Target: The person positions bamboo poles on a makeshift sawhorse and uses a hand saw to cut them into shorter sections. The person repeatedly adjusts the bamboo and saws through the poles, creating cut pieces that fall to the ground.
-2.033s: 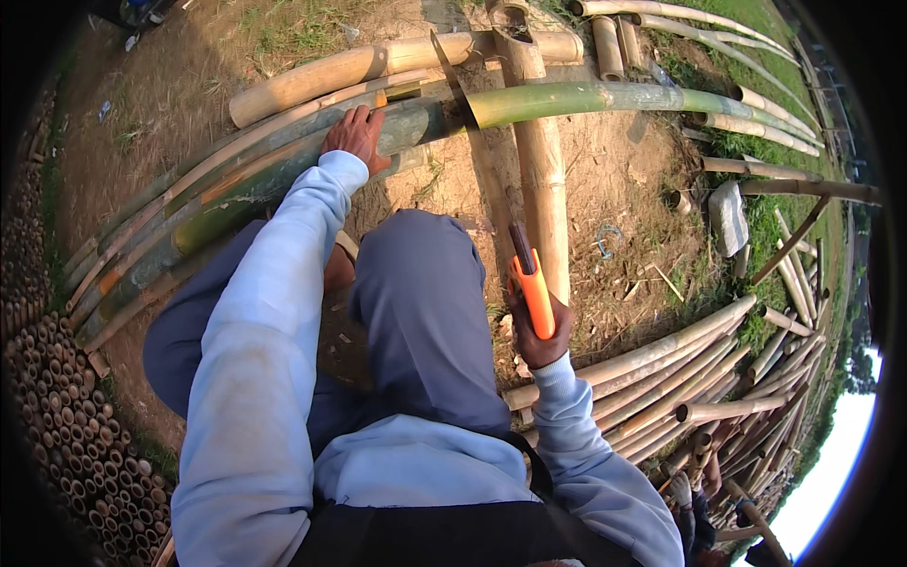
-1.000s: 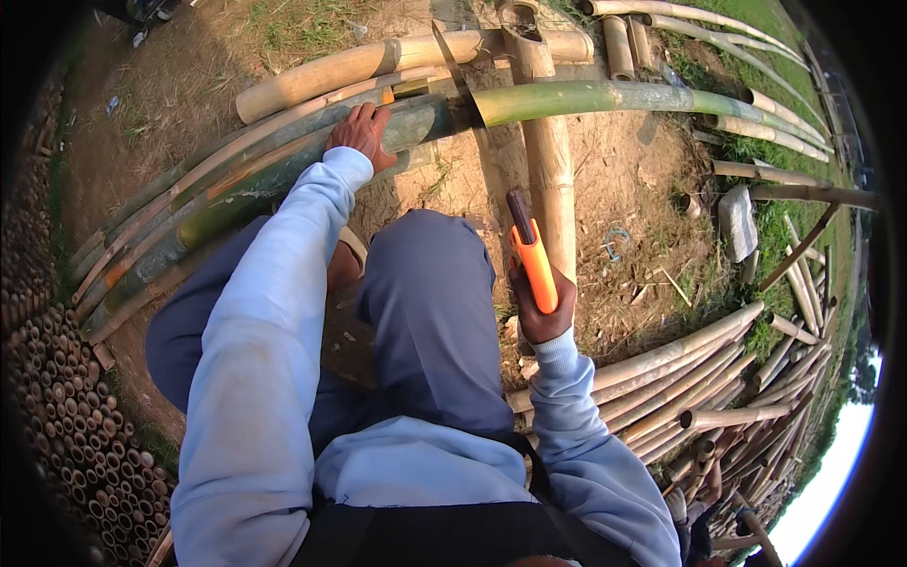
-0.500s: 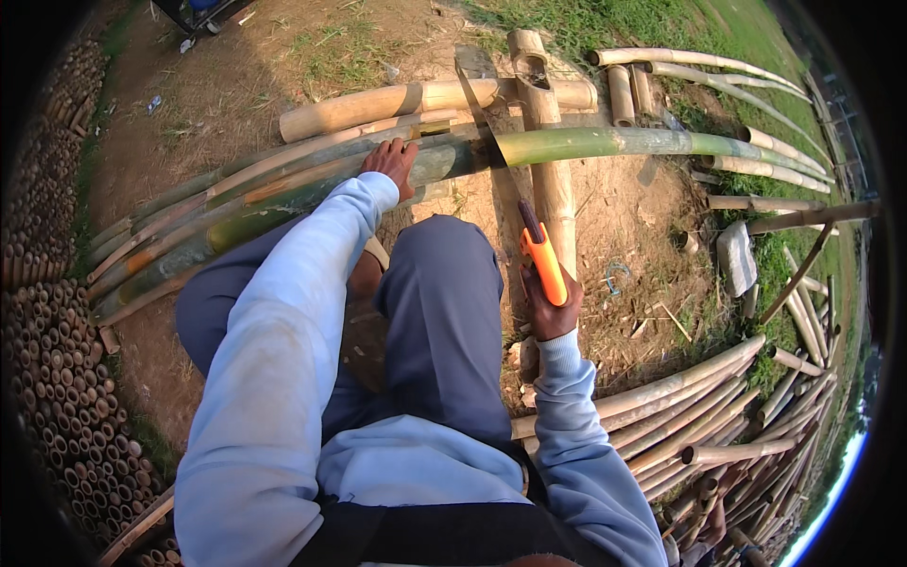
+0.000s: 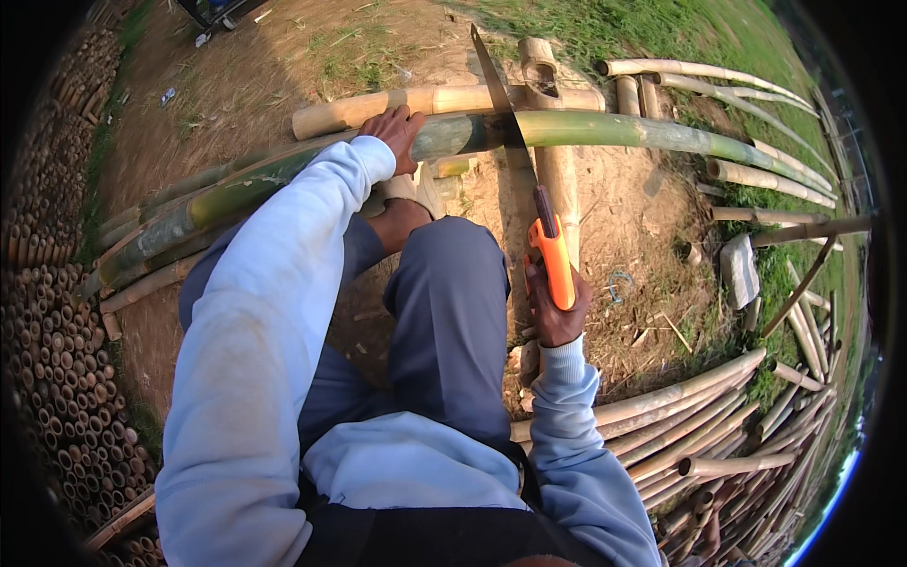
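Right grip (image 4: 557, 300) holds the saw (image 4: 521, 156); green pole (image 4: 453, 137) lies at twelve o'clock, axis nine-to-three; left grip (image 4: 393, 137), nearer, clasps it.

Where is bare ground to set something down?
Mostly bare soil: right of the saw, between the green bamboo and lower-right poles; also upper left, beyond the pale bamboo. Crowded: among those poles and the packed bamboo ends, lower left.

The left arm (image 4: 248, 345) stretches forward, angled rightward and nearly straight, ending in the left hand (image 4: 397, 137), palm down with fingers curved; how far they close is hard to tell. The right arm (image 4: 593, 463) reaches forward less far, the right hand (image 4: 559, 317) curled into a grip
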`<state>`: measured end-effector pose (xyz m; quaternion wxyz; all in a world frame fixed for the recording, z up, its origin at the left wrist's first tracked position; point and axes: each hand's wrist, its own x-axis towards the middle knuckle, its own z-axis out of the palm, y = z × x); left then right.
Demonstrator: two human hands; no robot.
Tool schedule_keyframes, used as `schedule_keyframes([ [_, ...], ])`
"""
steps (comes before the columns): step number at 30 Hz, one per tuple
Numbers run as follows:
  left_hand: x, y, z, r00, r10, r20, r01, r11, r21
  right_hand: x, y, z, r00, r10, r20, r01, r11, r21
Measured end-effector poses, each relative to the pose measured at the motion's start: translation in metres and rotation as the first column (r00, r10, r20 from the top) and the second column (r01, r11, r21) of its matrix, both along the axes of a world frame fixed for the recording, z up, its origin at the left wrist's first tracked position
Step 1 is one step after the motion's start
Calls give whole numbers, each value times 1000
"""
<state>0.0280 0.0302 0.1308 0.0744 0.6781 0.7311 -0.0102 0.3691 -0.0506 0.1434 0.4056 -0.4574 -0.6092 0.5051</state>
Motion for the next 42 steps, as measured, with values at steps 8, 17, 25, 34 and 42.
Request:
schedule_keyframes([
  [8, 3, -2, -26, 996, 17, -84, -11, 998, 61, 1, 0, -28, 999, 47, -6, -47, 997, -58],
  [17, 5, -21, -19, 997, -76, -5, 77, 994, 78, 15, -12, -10, 999, 34, 22, -35, 998, 47],
  [25, -5, -19, -29, 997, -59, 55, 58, 998, 16, 10, -14, -15, 997, 72, -17, -72, 997, -29],
  [34, 45, 9, -37, 998, -40, -42, 47, 984, 173, 8, -15, -21, 997, 70, 39, -69, 997, -31],
  [42, 50, 31, -66, 996, 14, -92, 6, 977, 213, 68, -92, -27, 988, 42, 148, -26, 994, -110],
])
